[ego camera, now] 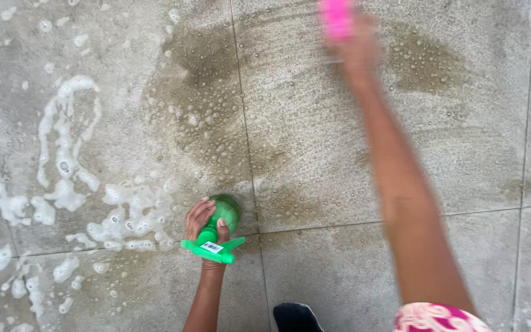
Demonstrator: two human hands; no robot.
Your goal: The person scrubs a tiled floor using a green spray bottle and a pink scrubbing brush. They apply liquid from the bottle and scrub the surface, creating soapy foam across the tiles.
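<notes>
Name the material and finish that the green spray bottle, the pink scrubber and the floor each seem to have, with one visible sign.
Green spray bottle: apparently translucent plastic, glossy; light shows through it.
Pink scrubber: probably plastic or sponge; bright, uniform colour, too blurred to settle.
Floor: looks like matt stone or concrete tile; speckled grey with straight joints, wet and foamy.

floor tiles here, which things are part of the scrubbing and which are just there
In use:
- green spray bottle, in the left hand
- pink scrubber, in the right hand
- white foam on the tiled floor

Just there:
- dark shoe tip
</notes>
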